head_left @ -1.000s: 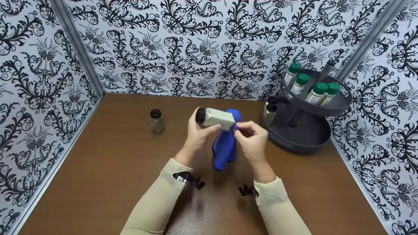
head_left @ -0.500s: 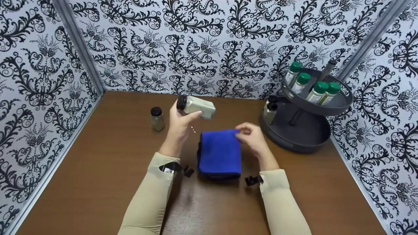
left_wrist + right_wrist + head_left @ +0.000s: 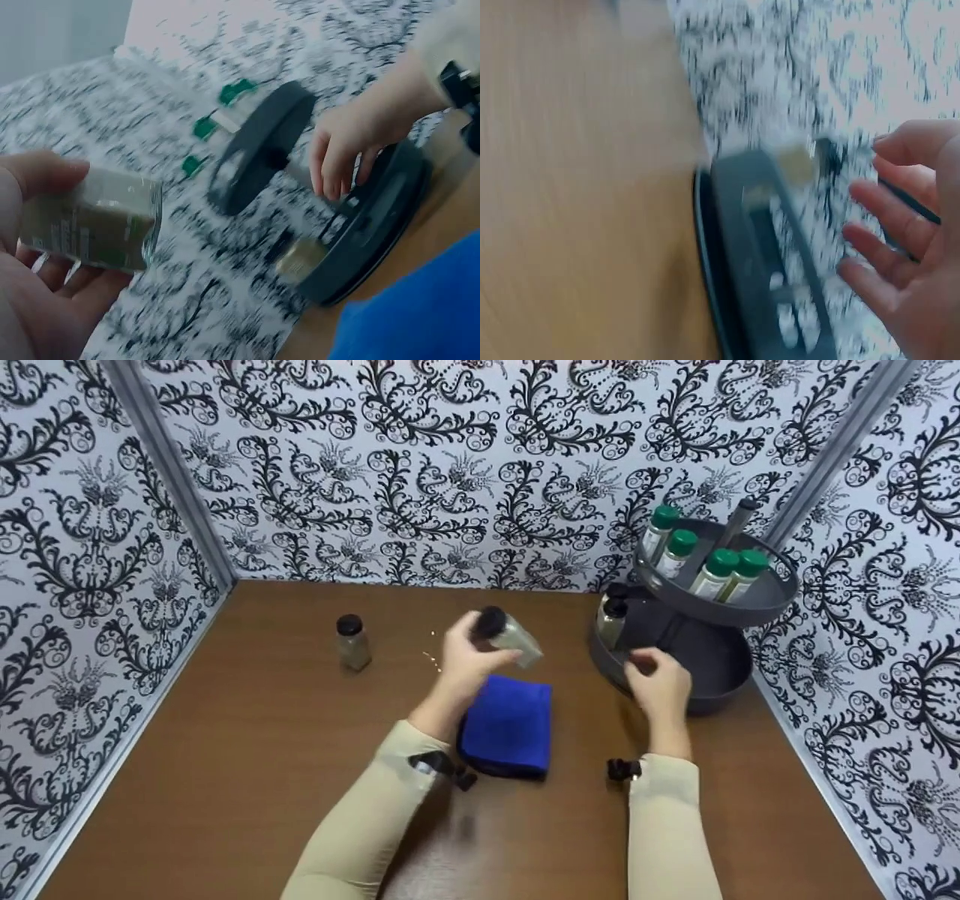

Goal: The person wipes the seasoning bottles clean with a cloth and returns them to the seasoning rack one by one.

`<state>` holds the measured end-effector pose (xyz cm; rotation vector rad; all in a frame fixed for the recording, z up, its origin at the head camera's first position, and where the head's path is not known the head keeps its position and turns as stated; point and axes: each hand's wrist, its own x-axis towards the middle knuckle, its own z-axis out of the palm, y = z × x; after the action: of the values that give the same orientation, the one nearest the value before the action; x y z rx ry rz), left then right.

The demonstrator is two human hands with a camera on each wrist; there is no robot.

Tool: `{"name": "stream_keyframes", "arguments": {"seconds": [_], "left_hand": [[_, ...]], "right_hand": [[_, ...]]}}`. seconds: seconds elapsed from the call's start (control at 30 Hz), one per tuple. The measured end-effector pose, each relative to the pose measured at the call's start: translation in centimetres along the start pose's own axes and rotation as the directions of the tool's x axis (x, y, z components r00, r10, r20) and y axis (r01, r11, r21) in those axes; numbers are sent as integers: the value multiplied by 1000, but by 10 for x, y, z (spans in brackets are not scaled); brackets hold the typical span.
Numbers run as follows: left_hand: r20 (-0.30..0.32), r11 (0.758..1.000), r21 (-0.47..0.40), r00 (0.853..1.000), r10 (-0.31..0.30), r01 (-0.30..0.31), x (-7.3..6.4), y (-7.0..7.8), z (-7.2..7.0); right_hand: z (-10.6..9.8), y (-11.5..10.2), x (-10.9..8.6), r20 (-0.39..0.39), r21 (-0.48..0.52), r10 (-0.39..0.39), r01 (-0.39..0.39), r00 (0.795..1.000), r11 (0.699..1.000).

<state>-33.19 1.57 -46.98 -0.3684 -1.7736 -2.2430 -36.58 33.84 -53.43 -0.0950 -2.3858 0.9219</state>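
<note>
My left hand grips a spice jar with a black cap, tilted in the air just above and behind a folded blue cloth. In the left wrist view the jar is clear with pale brown contents, my thumb along its top. The right hand holds nothing; its fingers are loosely bent in front of a grey two-tier rack. In the right wrist view those fingers are spread apart, beside the blurred lower tier.
Several green-capped jars stand on the rack's upper tier. Black-capped jars stand at the left of its lower tier. Another black-capped jar stands at the table's left. Patterned walls enclose the brown table.
The right hand has let go of the blue cloth and moved right toward the rack. The cloth, first bunched, now lies folded. The left hand swung left with the jar, then back right.
</note>
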Motion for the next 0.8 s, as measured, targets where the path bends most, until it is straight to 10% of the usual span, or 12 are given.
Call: {"name": "stream_keyframes", "arguments": {"seconds": [0.33, 0.8], "left_hand": [[142, 992, 119, 990, 18, -36, 21, -33, 111], [-80, 939, 335, 996, -51, 75, 53, -89, 179]], "right_hand": [[-14, 33, 8, 184, -173, 178, -147, 967, 974], [-19, 40, 2, 237, -182, 97, -54, 967, 982]]}}
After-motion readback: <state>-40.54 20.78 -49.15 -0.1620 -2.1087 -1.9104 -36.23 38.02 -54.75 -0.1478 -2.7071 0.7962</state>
